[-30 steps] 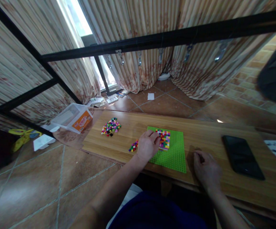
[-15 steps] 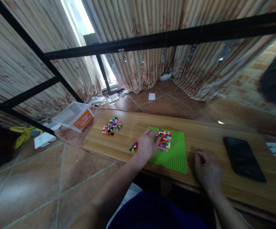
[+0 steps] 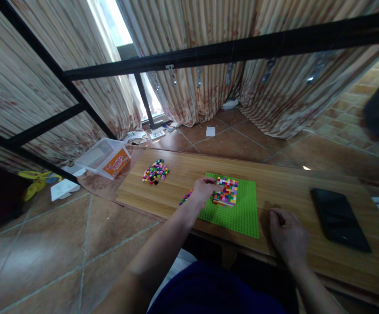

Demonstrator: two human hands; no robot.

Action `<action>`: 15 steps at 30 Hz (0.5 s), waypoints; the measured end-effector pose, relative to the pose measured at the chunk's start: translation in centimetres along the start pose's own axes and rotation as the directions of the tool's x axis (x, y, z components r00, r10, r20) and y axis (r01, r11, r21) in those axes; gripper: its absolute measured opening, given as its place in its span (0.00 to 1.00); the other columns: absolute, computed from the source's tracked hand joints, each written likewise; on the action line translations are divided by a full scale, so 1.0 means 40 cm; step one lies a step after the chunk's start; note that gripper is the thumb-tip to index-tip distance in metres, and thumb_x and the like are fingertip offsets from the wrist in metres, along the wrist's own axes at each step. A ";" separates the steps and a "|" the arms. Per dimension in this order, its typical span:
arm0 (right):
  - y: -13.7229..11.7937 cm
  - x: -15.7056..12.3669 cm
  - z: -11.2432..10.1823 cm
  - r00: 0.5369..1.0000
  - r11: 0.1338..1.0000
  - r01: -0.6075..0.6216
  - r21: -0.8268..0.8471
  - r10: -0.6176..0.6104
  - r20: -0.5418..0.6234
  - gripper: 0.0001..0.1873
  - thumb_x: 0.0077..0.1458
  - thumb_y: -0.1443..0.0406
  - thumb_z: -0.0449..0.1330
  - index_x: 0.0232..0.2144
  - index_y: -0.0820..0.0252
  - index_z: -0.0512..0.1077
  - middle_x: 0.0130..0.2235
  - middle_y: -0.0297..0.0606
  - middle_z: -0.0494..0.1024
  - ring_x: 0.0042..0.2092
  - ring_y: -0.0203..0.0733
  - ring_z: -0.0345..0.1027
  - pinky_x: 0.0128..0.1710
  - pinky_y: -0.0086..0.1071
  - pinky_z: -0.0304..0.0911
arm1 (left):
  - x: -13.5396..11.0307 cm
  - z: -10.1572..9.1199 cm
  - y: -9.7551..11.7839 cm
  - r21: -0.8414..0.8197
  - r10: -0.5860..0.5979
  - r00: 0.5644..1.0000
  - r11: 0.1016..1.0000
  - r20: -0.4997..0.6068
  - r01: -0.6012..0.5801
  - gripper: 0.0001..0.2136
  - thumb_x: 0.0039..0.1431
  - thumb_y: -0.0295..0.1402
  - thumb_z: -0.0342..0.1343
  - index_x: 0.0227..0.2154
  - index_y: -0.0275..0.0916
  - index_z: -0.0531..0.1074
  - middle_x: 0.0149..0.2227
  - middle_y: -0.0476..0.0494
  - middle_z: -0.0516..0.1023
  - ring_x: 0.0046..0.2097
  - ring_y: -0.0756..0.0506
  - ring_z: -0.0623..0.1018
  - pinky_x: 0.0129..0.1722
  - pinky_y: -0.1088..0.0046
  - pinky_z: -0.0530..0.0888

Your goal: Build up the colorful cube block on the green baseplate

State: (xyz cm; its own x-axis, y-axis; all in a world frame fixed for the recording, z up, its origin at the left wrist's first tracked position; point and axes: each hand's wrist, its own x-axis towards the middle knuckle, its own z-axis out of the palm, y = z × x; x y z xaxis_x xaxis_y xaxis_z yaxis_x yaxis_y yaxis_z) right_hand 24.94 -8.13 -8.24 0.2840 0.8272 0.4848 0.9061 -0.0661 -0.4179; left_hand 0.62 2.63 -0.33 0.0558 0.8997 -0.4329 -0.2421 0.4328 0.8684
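Wooden table: I look down from the head camera on a long plank top over a tiled floor.
Plastic tub: it lies tipped at the table's far left end.
Green baseplate: it lies flat in mid-table. I judge it thin, stiff and light, best lifted by its bare edges.
Phone: it lies dark and face up, well to the right.
Right hand: curled narrow, it rests on the wood just right of the baseplate. I cannot tell whether it hides anything.
Left hand: its fingers are bunched against the left edge of the brick patch. I cannot tell whether they pinch a brick.
Brick patch: multicoloured, it sits pressed onto the baseplate's far-left part. It looks hard and clicked fast.
Loose brick heap: it sits far left. The bricks look tiny, light and slick, so I would pinch each by its sides.
Small brick cluster: it lies just beside the left wrist.
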 end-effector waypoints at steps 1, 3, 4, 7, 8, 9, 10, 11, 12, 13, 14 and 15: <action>-0.001 0.000 -0.001 1.000 1.000 -0.002 -0.004 0.002 0.003 0.20 0.63 0.56 0.50 0.37 0.62 0.77 0.36 0.45 0.79 0.33 0.44 0.69 0.33 0.34 0.60 | -0.001 0.001 0.004 0.001 -0.016 1.000 1.000 -0.001 0.016 0.20 0.31 0.23 0.75 0.27 0.36 0.71 0.25 0.51 0.75 0.27 0.50 0.75 0.35 0.70 0.72; -0.003 0.001 -0.003 1.000 1.000 -0.003 -0.002 0.003 0.004 0.19 0.63 0.56 0.50 0.37 0.62 0.77 0.37 0.46 0.80 0.34 0.44 0.70 0.34 0.34 0.61 | -0.003 0.003 0.009 0.008 -0.037 0.999 0.999 -0.006 0.037 0.19 0.32 0.22 0.75 0.28 0.35 0.71 0.24 0.51 0.75 0.27 0.50 0.75 0.35 0.70 0.73; -0.004 0.001 -0.004 1.000 1.000 -0.003 0.002 0.003 0.005 0.19 0.63 0.56 0.50 0.37 0.62 0.77 0.37 0.46 0.80 0.34 0.44 0.70 0.34 0.34 0.61 | -0.004 0.005 0.010 0.010 -0.044 0.999 0.999 -0.008 0.044 0.19 0.33 0.21 0.74 0.28 0.35 0.71 0.24 0.51 0.76 0.27 0.50 0.75 0.35 0.69 0.74; -0.003 0.001 -0.002 1.000 1.000 0.001 0.004 -0.001 0.011 0.20 0.63 0.56 0.50 0.37 0.62 0.77 0.36 0.45 0.80 0.34 0.44 0.70 0.34 0.34 0.61 | -0.002 0.008 0.013 0.012 -0.053 0.998 0.998 -0.022 0.054 0.18 0.34 0.19 0.72 0.29 0.35 0.72 0.23 0.51 0.76 0.27 0.50 0.76 0.35 0.70 0.75; -0.001 0.000 -0.001 1.000 1.000 0.000 0.000 0.000 0.011 0.20 0.63 0.56 0.50 0.37 0.63 0.77 0.36 0.45 0.80 0.34 0.44 0.70 0.34 0.34 0.61 | -0.001 0.010 0.013 0.016 -0.054 0.998 0.998 -0.027 0.055 0.17 0.35 0.19 0.72 0.29 0.35 0.72 0.23 0.51 0.75 0.27 0.50 0.76 0.35 0.70 0.75; 0.001 0.000 0.001 1.000 1.000 -0.001 -0.003 0.001 0.011 0.20 0.63 0.56 0.50 0.37 0.63 0.77 0.36 0.45 0.80 0.34 0.44 0.70 0.34 0.34 0.61 | 0.000 0.011 0.014 0.024 -0.053 0.998 0.998 -0.031 0.054 0.17 0.35 0.18 0.71 0.29 0.35 0.72 0.23 0.52 0.75 0.27 0.50 0.76 0.35 0.70 0.74; 0.004 0.000 0.003 1.000 1.000 0.000 -0.002 0.000 0.010 0.20 0.63 0.56 0.50 0.37 0.63 0.77 0.36 0.46 0.80 0.34 0.44 0.70 0.34 0.34 0.61 | 0.001 0.013 0.014 0.034 -0.051 0.998 0.998 -0.035 0.052 0.16 0.36 0.18 0.70 0.29 0.35 0.72 0.23 0.52 0.75 0.27 0.50 0.76 0.35 0.71 0.74; 0.006 -0.001 0.006 1.000 1.000 -0.001 0.001 0.001 0.007 0.20 0.63 0.56 0.50 0.37 0.63 0.77 0.36 0.46 0.80 0.34 0.44 0.70 0.34 0.34 0.61 | 0.002 0.014 0.014 0.043 -0.047 0.998 0.998 -0.037 0.049 0.16 0.37 0.17 0.69 0.29 0.35 0.72 0.23 0.52 0.75 0.26 0.50 0.75 0.34 0.71 0.74; 0.009 -0.001 0.008 1.000 1.000 -0.002 0.005 0.002 0.005 0.20 0.63 0.56 0.50 0.37 0.63 0.77 0.37 0.46 0.80 0.34 0.44 0.70 0.34 0.34 0.61 | 0.003 0.016 0.012 0.049 -0.040 0.998 0.998 -0.041 0.042 0.15 0.37 0.17 0.69 0.29 0.36 0.72 0.23 0.52 0.75 0.26 0.50 0.75 0.34 0.72 0.73; 0.011 -0.002 0.010 1.000 1.000 -0.002 0.009 0.002 0.004 0.20 0.63 0.55 0.50 0.37 0.63 0.77 0.36 0.46 0.80 0.33 0.44 0.70 0.34 0.34 0.61 | 0.002 0.016 0.009 0.050 -0.028 0.998 0.998 -0.047 0.030 0.15 0.37 0.17 0.69 0.28 0.36 0.72 0.23 0.52 0.75 0.26 0.51 0.75 0.33 0.72 0.73; 0.013 -0.002 0.011 1.000 1.000 -0.003 0.012 0.003 0.000 0.20 0.63 0.55 0.50 0.37 0.63 0.77 0.36 0.46 0.80 0.33 0.44 0.69 0.33 0.34 0.60 | 0.001 0.016 0.005 0.048 -0.009 0.999 0.999 -0.053 0.011 0.15 0.37 0.18 0.69 0.28 0.36 0.71 0.23 0.52 0.74 0.26 0.51 0.74 0.33 0.73 0.72; 0.014 -0.002 0.013 1.000 1.000 -0.004 0.013 0.004 -0.003 0.20 0.63 0.55 0.50 0.37 0.63 0.77 0.36 0.46 0.80 0.33 0.44 0.69 0.33 0.34 0.60 | 0.000 0.015 0.000 0.044 0.014 0.998 0.999 -0.057 -0.011 0.16 0.36 0.20 0.71 0.27 0.35 0.71 0.23 0.53 0.74 0.27 0.51 0.74 0.33 0.73 0.71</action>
State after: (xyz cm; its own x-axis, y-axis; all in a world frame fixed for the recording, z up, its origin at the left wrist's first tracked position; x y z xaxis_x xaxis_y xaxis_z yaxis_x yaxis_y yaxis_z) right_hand 25.26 -7.95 -8.89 0.2885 0.8250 0.4859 0.9010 -0.0622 -0.4294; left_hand 1.20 2.64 -0.19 -0.0033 0.9008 -0.4341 -0.1996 0.4248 0.8830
